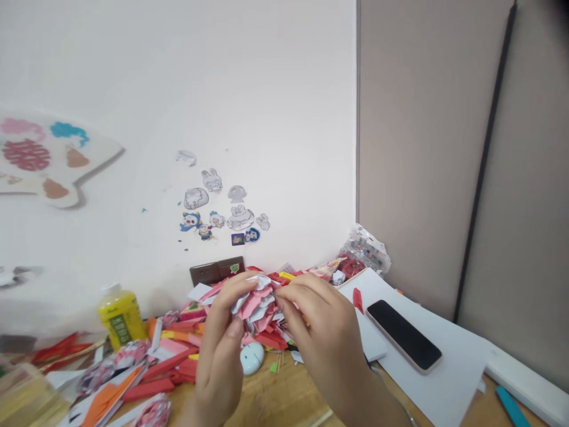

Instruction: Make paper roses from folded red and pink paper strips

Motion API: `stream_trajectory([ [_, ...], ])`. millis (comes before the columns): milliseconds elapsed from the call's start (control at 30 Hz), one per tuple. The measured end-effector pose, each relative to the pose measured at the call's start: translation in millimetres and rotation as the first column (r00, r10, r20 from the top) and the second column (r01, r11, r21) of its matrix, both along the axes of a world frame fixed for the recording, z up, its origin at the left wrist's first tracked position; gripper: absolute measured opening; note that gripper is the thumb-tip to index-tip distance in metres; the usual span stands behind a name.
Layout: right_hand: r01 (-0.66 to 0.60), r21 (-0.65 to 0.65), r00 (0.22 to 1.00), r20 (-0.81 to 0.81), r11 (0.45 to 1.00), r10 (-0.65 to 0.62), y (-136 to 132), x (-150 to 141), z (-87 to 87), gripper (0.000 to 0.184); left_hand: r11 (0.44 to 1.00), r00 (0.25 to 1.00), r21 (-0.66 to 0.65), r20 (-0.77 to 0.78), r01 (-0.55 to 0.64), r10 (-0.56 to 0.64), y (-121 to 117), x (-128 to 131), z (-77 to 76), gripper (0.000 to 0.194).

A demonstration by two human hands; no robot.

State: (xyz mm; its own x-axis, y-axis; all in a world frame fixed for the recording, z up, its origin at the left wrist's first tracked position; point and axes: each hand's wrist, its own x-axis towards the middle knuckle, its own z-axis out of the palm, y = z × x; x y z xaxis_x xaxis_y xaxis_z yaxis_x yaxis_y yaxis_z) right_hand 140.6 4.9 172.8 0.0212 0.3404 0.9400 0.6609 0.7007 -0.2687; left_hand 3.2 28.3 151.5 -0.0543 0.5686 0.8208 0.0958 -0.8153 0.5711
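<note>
- Pink-and-white folded paper piece (256, 307) is up between both hands, over a messy wooden table (267, 394)
- left hand (222, 344) has fingers curled round it, right hand (326, 320) pinches its edge
- red paper strips (149, 389) everywhere, yellow bottle (121, 320) too
- phone's (404, 336) on white paper (453, 370), stickers (240, 218) on the wall (267, 89)

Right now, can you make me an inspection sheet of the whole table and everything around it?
Surface: wooden tabletop, partly covered.
Job's things: pink-and-white folded-paper piece, between the hands.
Clutter: red paper strips, yellow bottle, smartphone on a white paper sheet.
Hands: left hand holds the piece; right hand pinches at its edge.
Cables: nothing seen.
Surroundings: white wall with cartoon stickers; beige panel at picture right.
</note>
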Motion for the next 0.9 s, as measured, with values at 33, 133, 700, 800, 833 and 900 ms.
stream_trajectory([
  [33,-0.003,-0.009,1.0,-0.007,1.0,0.003,1,0,-0.6,0.019,1.0,1.0,-0.008,0.005,-0.018,0.018,0,1,1.1,0.027],
  [133,-0.014,-0.025,0.999,-0.042,1.0,0.013,3,1,-1.7,0.011,0.998,0.997,-0.053,0.071,-0.022,0.026,-1,4,7.7,0.026],
  [700,-0.124,-0.168,0.99,0.041,0.978,0.133,6,4,1.7,0.016,0.805,0.683,-0.29,0.706,0.517,-0.185,6,21,13.4,0.022],
  [800,-0.125,-0.322,0.976,0.13,0.938,0.175,5,5,1.9,0.02,0.782,0.664,-0.304,0.726,0.545,-0.181,8,23,13.1,0.02],
  [833,-0.118,-0.362,0.968,0.164,0.925,0.188,4,5,1.4,0.024,0.776,0.653,-0.304,0.736,0.553,-0.176,9,23,12.6,0.018],
  [900,-0.096,-0.409,0.955,0.218,0.908,0.199,4,4,-0.3,0.033,0.781,0.626,-0.296,0.765,0.55,-0.151,12,23,10.9,0.015],
])
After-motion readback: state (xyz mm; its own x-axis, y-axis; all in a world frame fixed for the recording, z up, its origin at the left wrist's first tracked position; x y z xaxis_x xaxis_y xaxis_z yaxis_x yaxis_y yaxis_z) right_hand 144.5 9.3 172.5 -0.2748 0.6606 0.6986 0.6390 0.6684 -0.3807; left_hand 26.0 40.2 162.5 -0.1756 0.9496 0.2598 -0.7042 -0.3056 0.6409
